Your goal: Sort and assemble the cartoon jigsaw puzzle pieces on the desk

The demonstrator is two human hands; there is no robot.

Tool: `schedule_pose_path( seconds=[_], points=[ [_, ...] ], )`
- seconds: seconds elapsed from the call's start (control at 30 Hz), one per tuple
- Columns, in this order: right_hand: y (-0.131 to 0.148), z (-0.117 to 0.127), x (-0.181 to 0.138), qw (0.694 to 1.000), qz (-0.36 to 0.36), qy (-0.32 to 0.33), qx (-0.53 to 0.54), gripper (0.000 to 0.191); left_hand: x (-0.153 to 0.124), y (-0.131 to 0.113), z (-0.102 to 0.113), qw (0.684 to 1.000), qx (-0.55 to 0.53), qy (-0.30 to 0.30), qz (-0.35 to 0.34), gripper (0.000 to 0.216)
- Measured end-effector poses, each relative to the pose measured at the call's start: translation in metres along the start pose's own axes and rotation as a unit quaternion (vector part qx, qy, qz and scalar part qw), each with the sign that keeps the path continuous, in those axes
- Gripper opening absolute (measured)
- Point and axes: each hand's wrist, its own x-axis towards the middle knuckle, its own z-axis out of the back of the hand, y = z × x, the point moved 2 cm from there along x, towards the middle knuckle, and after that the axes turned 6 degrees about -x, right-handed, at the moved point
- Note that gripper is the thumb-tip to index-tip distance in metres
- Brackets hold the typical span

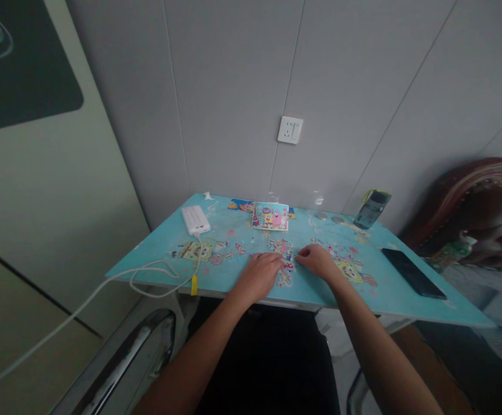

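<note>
Small colourful jigsaw pieces lie in a partly joined cluster [282,246] at the middle of the light blue table [306,288]. My left hand [261,274] rests on the cluster's left side, palm down with its fingers stretched out. Just right of the cluster, my right hand [315,259] has its fingers curled together in a pinch; whatever is between the fingertips is too small to make out. Behind the cluster stands a cartoon picture card [270,217]. Loose jigsaw pieces [238,249] are scattered left of my left hand, and more loose pieces [335,251] lie beyond my right hand.
At the left sits a white power bank [195,220], its white cable [104,283] running off the table's front edge. A dark phone-like slab [411,273] lies at the right. A bottle [372,208] is at the back right, and a chrome armrest [125,360] is low at the left.
</note>
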Motion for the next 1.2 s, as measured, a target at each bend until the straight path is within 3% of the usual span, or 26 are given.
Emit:
schedule_pose_path(
  seconds=[0.23, 0.43, 1.2],
  points=[
    [0.0045, 0.0052, 0.0028, 1.000, 0.014, 0.012, -0.003, 0.039, 0.0001, -0.0025, 0.0031, 1.000, -0.001, -0.013, -0.002, 0.032],
    [0.0072, 0.0067, 0.0066, 0.999, 0.022, 0.026, 0.004, 0.039, 0.0008, -0.0025, 0.0038, 1.000, -0.001, -0.017, -0.001, 0.032],
    [0.0091, 0.0082, 0.0070, 0.998, 0.020, 0.061, -0.007, 0.021, -0.0002, 0.0005, 0.0012, 1.000, 0.006, -0.021, 0.002, 0.031]
  ],
)
